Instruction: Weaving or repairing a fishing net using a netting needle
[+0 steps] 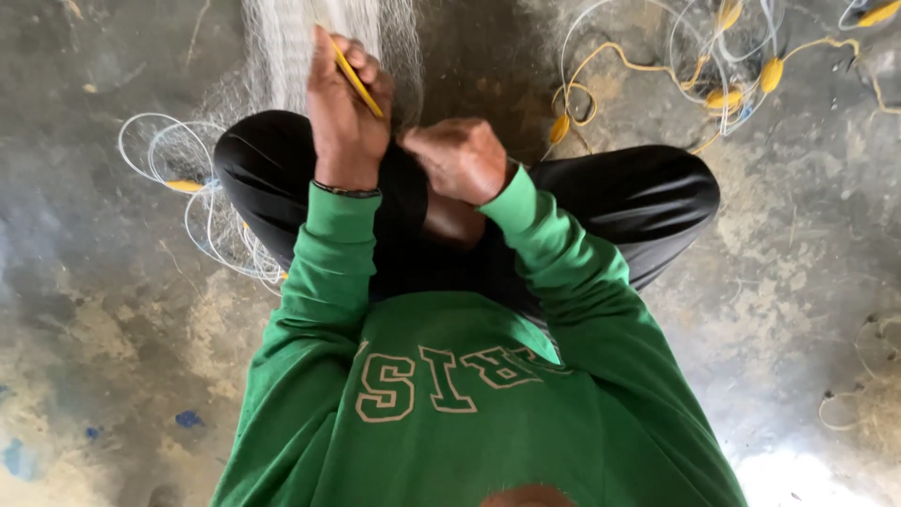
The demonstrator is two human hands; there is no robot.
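Observation:
My left hand (345, 117) is raised over my left knee and is shut on a thin yellow netting needle (358, 81) that slants up between its fingers. Just to its right, my right hand (459, 158) is a closed fist, knuckles up; what it pinches is hidden. A fine white fishing net (282, 47) hangs from the top of the view down to both hands. I sit cross-legged in black trousers (638, 192) and a green sweatshirt (469, 394).
Coils of white line (164, 155) lie on the concrete floor (94, 310) by my left knee. Yellow floats (771, 74) on yellow cord and more line are tangled at the top right. Another loose loop of line (849, 399) lies at the right edge.

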